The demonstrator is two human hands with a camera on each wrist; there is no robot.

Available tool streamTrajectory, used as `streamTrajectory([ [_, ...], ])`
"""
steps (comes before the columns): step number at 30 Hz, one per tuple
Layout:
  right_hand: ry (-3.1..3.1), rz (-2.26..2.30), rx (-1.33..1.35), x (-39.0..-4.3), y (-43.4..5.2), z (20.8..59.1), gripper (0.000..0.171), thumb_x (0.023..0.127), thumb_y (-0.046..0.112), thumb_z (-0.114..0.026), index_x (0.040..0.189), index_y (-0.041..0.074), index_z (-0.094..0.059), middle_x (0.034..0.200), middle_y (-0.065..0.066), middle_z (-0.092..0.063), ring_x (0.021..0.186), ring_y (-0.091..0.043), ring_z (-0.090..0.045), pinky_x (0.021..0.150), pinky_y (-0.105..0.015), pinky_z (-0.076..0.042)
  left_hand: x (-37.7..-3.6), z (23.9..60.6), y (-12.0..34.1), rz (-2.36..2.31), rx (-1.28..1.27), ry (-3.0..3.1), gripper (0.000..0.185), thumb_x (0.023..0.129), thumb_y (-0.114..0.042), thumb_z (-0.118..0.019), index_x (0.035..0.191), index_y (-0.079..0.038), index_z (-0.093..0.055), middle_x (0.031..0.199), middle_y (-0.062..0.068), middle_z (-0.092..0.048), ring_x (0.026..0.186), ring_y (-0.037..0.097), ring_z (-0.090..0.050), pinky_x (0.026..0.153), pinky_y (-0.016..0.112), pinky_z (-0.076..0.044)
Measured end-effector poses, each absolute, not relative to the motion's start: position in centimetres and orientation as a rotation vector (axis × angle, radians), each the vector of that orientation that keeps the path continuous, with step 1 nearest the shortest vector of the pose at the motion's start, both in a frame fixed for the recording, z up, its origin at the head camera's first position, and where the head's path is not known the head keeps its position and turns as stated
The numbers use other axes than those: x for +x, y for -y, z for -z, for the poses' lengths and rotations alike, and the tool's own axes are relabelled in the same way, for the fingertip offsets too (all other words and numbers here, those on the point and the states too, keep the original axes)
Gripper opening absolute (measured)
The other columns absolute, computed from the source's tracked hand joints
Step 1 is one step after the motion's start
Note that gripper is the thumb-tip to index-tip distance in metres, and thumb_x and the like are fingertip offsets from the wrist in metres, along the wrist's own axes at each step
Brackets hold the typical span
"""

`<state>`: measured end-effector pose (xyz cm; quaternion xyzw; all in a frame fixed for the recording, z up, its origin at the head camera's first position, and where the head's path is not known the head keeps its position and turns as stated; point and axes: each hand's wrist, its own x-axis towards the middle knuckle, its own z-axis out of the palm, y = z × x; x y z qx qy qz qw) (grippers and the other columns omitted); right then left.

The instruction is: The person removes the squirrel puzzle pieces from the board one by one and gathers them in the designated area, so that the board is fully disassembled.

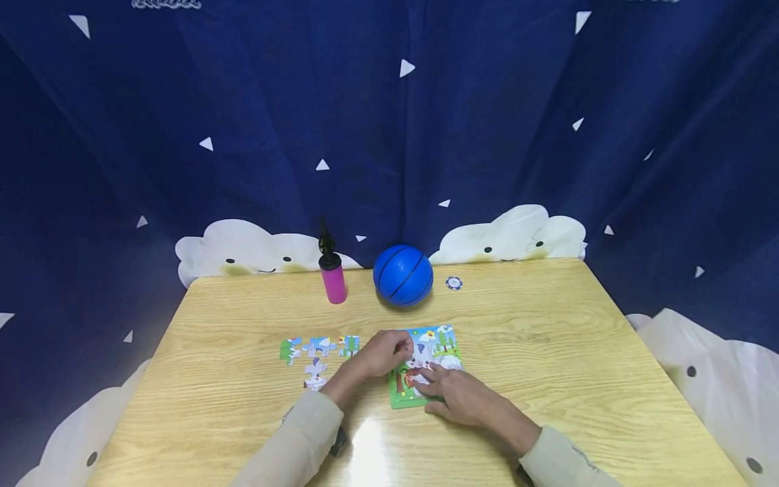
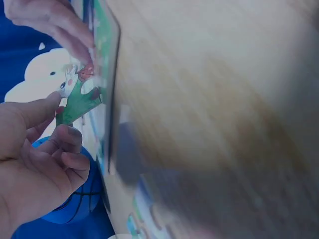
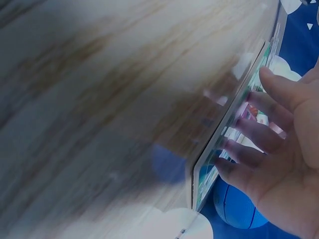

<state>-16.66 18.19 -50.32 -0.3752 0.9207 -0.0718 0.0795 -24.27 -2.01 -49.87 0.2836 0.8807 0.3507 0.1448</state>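
Your left hand (image 1: pixel 383 353) pinches a puzzle piece (image 2: pixel 79 102) between thumb and fingers, right over the puzzle board (image 1: pixel 426 365). Your right hand (image 1: pixel 456 396) lies on the board's near part, fingers straight and slightly apart, pressing it on the table (image 1: pixel 548 338). The piece looks thin, light and stiff, prob. cardboard, so hold it by the edges, not the tabs. Its long axis I cannot tell. The board's long side points away from you, toward the blue ball (image 1: pixel 403 274). Loose pieces (image 1: pixel 316 352) lie left of the board.
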Motion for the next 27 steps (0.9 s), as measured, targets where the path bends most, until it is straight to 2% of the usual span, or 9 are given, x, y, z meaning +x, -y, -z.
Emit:
streamTrajectory([
  [7, -2.745, 0.219, -1.122, -16.7, -18.1, 50.3, 0.043, 0.092, 0.035, -0.058, 0.132, 0.017, -0.056, 0.141, -0.009, -0.05, 0.131, -0.035, -0.045, 0.105, -0.046, -0.04, -24.1, 48.6, 2.9, -1.064, 0.772, -2.495, 0.012, 0.095, -0.007, -0.052, 0.088, -0.013, -0.06, 0.081, -0.003, -0.057, 0.075, 0.011, -0.05, 0.069, 0.024, -0.044],
  [12, -2.743, 0.223, -1.124, -16.7, -18.1, 50.2, 0.044, 0.092, 0.035, -0.059, 0.131, 0.016, -0.057, 0.141, -0.011, -0.05, 0.13, -0.037, -0.046, 0.104, -0.047, -0.04, -24.2, 48.1, 4.5, -1.079, 0.757, -2.502, 0.01, 0.097, -0.011, -0.051, 0.09, -0.012, -0.059, 0.083, -0.002, -0.057, 0.075, 0.011, -0.049, 0.065, 0.024, -0.043],
  [27, -2.749, 0.238, -1.162, -16.6, -18.1, 50.2, 0.046, 0.092, 0.033, -0.059, 0.133, 0.014, -0.054, 0.141, -0.012, -0.049, 0.13, -0.038, -0.045, 0.103, -0.048, -0.041, -23.7, 47.4, 13.0, -1.096, 0.673, -2.582, 0.008, 0.096, -0.011, -0.052, 0.09, -0.009, -0.057, 0.086, 0.003, -0.055, 0.069, 0.012, -0.044, 0.063, 0.023, -0.04],
])
